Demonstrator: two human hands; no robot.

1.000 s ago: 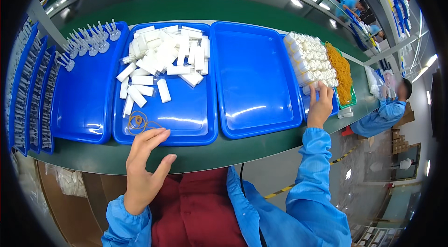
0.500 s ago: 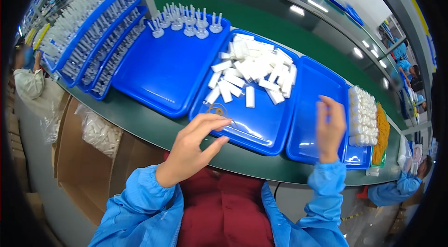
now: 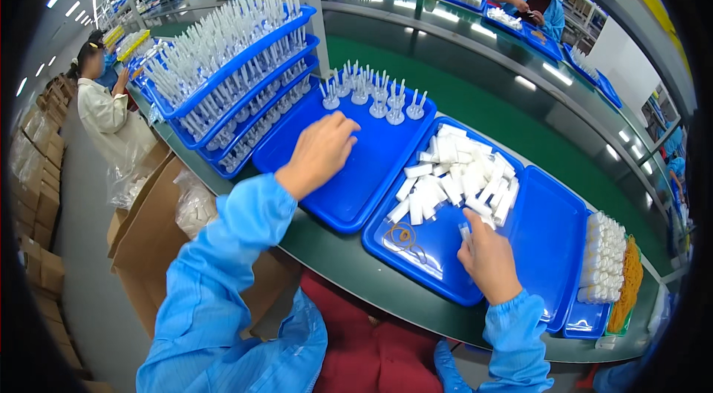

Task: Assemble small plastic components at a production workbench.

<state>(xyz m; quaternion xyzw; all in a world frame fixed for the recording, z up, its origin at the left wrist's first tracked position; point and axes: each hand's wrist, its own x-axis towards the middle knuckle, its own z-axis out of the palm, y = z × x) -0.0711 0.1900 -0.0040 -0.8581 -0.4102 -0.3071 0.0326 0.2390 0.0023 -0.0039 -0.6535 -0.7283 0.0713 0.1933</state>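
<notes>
My left hand (image 3: 319,152) is over the left blue tray (image 3: 334,196), its fingers loosely bent and nothing visible in them. Beyond it, clear plastic pieces (image 3: 377,100) with round bases and upright stems stand at that tray's far side. My right hand (image 3: 490,259) is closed at the near side of a heap of white rectangular pieces (image 3: 460,170), in the middle blue tray (image 3: 453,290). A small white piece (image 3: 465,233) shows between its thumb and fingers, partly hidden. Brown rubber bands (image 3: 405,237) lie in the middle tray's near left corner.
Stacked blue trays (image 3: 249,100) full of stemmed pieces stand at the left. Rightward are another blue tray (image 3: 549,244), rows of white cylindrical pieces (image 3: 601,259) and a heap of orange-yellow bands (image 3: 628,285). A cardboard box (image 3: 160,252) stands beside the bench. Co-workers sit beyond.
My left hand has gone from the middle tray to above the left tray. My right hand has moved from the right tray to the white pieces and closed. The view has shifted leftward.
</notes>
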